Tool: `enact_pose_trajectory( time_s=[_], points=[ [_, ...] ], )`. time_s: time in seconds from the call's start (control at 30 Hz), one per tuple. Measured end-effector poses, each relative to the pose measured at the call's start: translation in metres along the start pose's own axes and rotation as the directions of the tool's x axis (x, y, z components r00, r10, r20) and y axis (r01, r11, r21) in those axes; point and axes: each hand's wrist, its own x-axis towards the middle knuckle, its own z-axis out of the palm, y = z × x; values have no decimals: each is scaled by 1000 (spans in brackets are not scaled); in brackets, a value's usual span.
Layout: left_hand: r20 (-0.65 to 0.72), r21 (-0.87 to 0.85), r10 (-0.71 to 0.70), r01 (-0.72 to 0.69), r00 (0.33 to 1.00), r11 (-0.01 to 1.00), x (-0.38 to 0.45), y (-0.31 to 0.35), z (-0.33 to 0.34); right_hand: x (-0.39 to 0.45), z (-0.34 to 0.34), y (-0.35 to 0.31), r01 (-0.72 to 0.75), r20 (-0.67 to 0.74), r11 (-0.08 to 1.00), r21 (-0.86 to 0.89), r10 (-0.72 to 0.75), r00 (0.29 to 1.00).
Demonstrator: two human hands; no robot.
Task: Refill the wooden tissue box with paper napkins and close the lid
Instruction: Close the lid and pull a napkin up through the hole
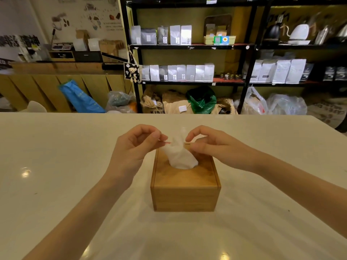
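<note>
The wooden box stands mid-table, well back from the near edge, its lid closed flat. A white napkin sticks up, crumpled, through the opening in the lid. The left hand pinches the napkin's left edge between thumb and forefinger. The right hand, fingers curled, pinches its right side, just above the box's far edge.

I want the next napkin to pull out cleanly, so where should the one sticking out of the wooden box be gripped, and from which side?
Pinch the napkin near its upper tip, coming from above. It stands up through the lid opening of the wooden box, bunched wide at the hole and narrowing upward, so the top is probably easiest to grip. The left hand and right hand flank it.
</note>
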Motion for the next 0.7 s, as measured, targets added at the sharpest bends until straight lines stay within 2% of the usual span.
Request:
enact_pose_trajectory(
  time_s=[0.1,0.17,0.23,0.33,0.43,0.57,0.7],
  points=[
    [-43,-78,0,-4,999,997,1,4,2,1,0,0,-5,13,999,47,5,1000],
    [-27,69,-13,15,1000,997,3,2,4,2,-2,-3,-11,44,1000,11,11,999],
    [41,250,-116,102,992,963,4,-1,6,3,-2,-6,2,110,997,-79,6,994],
    [141,346,-217,157,966,925,4,1,7,6,1,-6,2,116,996,-92,8,993],
    [188,271,-141,86,972,959,6,7,4,10,4,-5,-44,66,999,-11,44,997],
    [202,180,-18,-19,979,983,10,11,5,14,3,-5,-100,101,991,89,91,991],
    [175,117,34,-55,984,992,11,8,6,13,-3,1,-52,54,987,149,44,998]
  ],
)
